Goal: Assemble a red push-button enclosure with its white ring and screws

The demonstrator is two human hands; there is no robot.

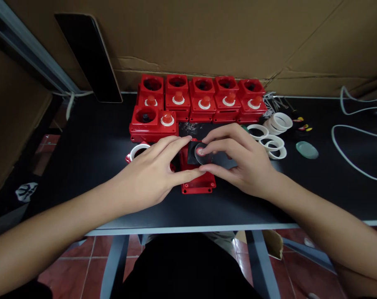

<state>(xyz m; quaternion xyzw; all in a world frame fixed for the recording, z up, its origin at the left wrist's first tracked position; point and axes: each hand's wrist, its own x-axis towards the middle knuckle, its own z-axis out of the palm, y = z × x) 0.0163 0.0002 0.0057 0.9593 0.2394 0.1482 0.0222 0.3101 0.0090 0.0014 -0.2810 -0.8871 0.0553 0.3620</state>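
Two bare hands at the central red box (199, 182), which lies on the black tabletop (322, 195). Left hand (151, 174): spread open, fingers extended over the box's left side, thumb reaching across it; nothing seen in its grasp. Right hand (246, 164): half open, fingers bent, fingertips at the clear disc (202, 158) over the box's black square part (191, 156); whether it grips the disc, cannot tell. Beyond the box: six red units (202, 113). Left of it: white-rimmed piece (133, 152), partly hidden. Right of it: white rings (271, 125); farther right, greenish disc (307, 150), flat.
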